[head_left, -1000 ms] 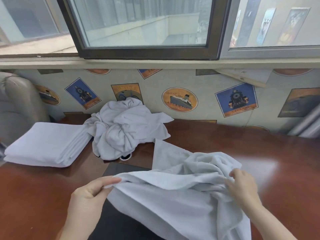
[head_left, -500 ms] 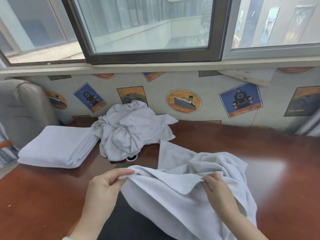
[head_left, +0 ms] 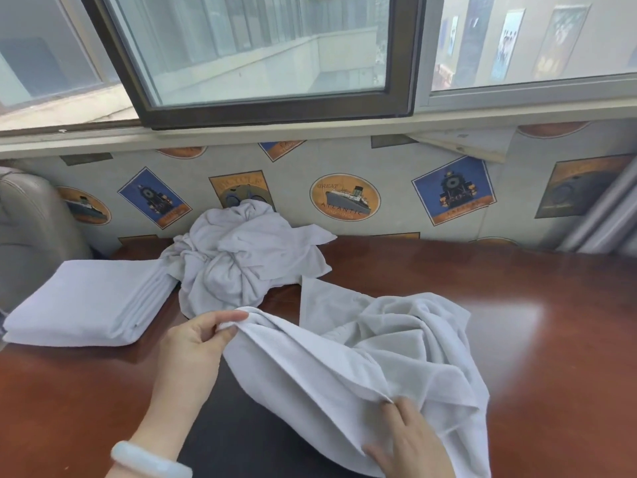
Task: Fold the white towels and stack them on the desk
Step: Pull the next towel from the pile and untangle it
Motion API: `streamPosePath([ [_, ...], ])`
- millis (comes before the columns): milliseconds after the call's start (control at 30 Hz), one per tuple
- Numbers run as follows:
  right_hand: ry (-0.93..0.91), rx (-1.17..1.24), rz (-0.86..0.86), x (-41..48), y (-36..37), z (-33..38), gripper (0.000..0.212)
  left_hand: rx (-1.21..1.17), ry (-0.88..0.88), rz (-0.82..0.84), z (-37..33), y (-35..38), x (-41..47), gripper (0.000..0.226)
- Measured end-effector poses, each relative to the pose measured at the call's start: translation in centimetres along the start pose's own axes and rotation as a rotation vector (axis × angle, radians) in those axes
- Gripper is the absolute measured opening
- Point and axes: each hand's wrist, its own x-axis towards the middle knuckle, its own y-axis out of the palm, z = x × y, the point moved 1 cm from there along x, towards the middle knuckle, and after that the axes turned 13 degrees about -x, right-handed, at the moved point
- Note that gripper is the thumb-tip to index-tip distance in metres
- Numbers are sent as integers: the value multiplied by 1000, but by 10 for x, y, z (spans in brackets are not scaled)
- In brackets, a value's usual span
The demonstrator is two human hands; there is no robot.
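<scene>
White terry everywhere on this desk (head_left: 551, 339), and the one in play is the towel (head_left: 344, 367), bunched up in the near middle, half over a dark pad (head_left: 234, 426). The left hand (head_left: 196, 343) has its thumb and fingers clamped on a small nip of the hem, lifted just off the surface. The right hand (head_left: 406, 439) sits low and near, fingers laid fairly straight along a fold of the same towel. Whether it actually has a pinch, I cannot tell, because the cloth hides the thumb.

That is the worry. If the right side is only resting, any pull to the left will drag the whole bundle instead of opening it, and that left nip looks thin enough to slip out.

Look at the far right of the towel too: it is piled in thick creases, with one flat corner lying towards the far side. Spread it without finding the true corners and the fold will likely come out skewed.

Just beyond sits the unfolded heap (head_left: 248, 257), close to the left hand and touching the folded stack (head_left: 86, 305) on the far left. A wide sweep could snag that heap, tug it, and nudge the neat stack out of square.
</scene>
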Motion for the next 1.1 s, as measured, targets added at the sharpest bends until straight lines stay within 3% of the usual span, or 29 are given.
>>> streamPosePath([
  [67, 35, -48, -14, 7, 9, 7, 73, -34, -3, -5, -5, 2, 1, 34],
  [133, 27, -42, 46, 12, 1, 18, 75, -38, 4, -3, -11, 2, 5, 33],
  [267, 226, 101, -66, 28, -49, 15, 20, -12, 62, 57, -30, 3, 20, 33],
  [300, 274, 187, -105, 37, -74, 5, 14, -15, 77, 73, -38, 4, 27, 33],
  [433, 373, 308, -376, 82, -210, -36, 32, -30, 200, 141, -94, 14, 64, 30],
  [533, 319, 390, -479, 107, -325, -44, 20, -91, 355, 148, -166, 27, 100, 29],
  [667, 178, 472, -633, 115, -476, -31, 19, -214, 574, 111, -285, 30, 136, 36],
  [800, 147, 305, -555, 102, -581, -21, 11, -262, 668, 150, -365, 17, 162, 30],
  [900, 161, 159, -451, 98, -597, -18, 11, -205, 613, 215, -376, 18, 169, 36],
  [967, 194, 91, -469, 101, -586, -17, 11, -241, 555, 234, -367, 21, 168, 41],
  [1100, 176, 250, -595, 107, -565, -17, 24, -275, 500, 226, -354, 22, 167, 35],
])
